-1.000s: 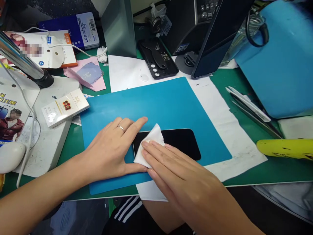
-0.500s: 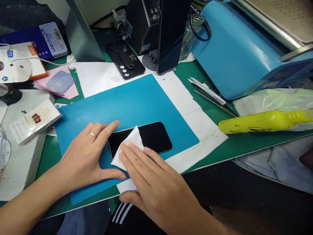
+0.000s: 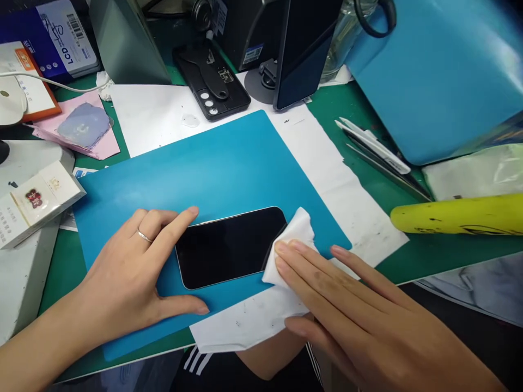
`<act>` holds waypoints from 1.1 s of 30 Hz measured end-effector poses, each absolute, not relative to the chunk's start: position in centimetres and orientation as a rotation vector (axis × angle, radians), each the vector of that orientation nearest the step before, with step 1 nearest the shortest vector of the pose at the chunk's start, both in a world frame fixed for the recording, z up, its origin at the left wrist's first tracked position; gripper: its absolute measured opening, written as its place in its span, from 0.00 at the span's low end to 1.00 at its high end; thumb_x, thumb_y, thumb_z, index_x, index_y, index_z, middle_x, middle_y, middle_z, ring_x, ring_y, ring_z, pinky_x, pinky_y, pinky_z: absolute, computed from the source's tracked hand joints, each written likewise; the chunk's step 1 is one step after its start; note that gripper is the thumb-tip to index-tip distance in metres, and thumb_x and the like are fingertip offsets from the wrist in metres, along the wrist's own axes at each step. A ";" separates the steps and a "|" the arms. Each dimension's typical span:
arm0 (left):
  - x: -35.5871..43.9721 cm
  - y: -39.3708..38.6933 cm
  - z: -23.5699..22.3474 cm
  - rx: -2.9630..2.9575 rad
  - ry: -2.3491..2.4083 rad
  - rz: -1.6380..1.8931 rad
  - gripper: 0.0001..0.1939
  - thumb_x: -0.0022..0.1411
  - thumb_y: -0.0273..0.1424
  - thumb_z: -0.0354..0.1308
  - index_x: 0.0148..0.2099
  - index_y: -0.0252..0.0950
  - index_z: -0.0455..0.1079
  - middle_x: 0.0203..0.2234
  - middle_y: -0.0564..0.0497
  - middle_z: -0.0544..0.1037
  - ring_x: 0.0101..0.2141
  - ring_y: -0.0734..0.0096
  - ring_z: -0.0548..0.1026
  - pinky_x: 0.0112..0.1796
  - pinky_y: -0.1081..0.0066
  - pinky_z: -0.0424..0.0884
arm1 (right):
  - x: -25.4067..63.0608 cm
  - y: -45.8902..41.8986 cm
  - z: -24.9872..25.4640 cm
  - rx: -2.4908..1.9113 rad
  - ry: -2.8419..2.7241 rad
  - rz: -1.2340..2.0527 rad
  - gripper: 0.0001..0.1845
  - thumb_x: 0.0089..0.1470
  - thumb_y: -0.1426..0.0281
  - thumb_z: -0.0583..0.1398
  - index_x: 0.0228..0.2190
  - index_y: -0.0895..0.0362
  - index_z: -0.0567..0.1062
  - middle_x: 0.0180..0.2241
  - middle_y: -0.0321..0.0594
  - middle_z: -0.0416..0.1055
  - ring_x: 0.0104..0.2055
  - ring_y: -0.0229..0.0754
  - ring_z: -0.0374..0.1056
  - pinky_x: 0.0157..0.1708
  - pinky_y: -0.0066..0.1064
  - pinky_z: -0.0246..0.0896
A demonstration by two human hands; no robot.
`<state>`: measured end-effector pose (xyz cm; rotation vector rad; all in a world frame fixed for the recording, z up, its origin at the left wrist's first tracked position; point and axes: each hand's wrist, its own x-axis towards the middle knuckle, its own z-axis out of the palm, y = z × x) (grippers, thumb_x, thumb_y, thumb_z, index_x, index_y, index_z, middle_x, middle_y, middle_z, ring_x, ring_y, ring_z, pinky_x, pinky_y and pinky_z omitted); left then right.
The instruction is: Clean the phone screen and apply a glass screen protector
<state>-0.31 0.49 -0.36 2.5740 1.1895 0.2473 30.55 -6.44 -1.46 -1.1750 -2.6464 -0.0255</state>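
Note:
A black phone [image 3: 226,246] lies screen-up on a blue mat [image 3: 216,169]. My left hand [image 3: 134,272] lies flat on the mat at the phone's left end, fingers spread, index finger and thumb bracketing its edge. My right hand [image 3: 351,310] has its fingers stretched flat, pressing a small white wipe [image 3: 292,242] onto the phone's right end.
White paper [image 3: 327,163] lies under the mat on a green surface. Behind are a black phone case [image 3: 210,81], a dark screen on a stand [image 3: 300,49] and a large blue roll [image 3: 441,71]. Tweezers [image 3: 376,149] and a yellow tool [image 3: 457,215] are right; a white box [image 3: 35,201] is left.
My right hand slid the white wipe from the phone's left end across to its right end. My left hand stayed at the left edge.

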 end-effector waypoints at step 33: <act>1.2 0.8 0.1 2.518 1.199 0.305 0.41 0.64 0.47 0.63 0.69 0.29 0.56 0.47 0.39 0.75 0.39 0.57 0.74 0.37 0.59 0.71 | 28.6 -2.5 -2.1 -1.098 -2.519 0.193 0.34 0.68 0.56 0.58 0.61 0.72 0.69 0.65 0.57 0.68 0.71 0.56 0.59 0.71 0.44 0.55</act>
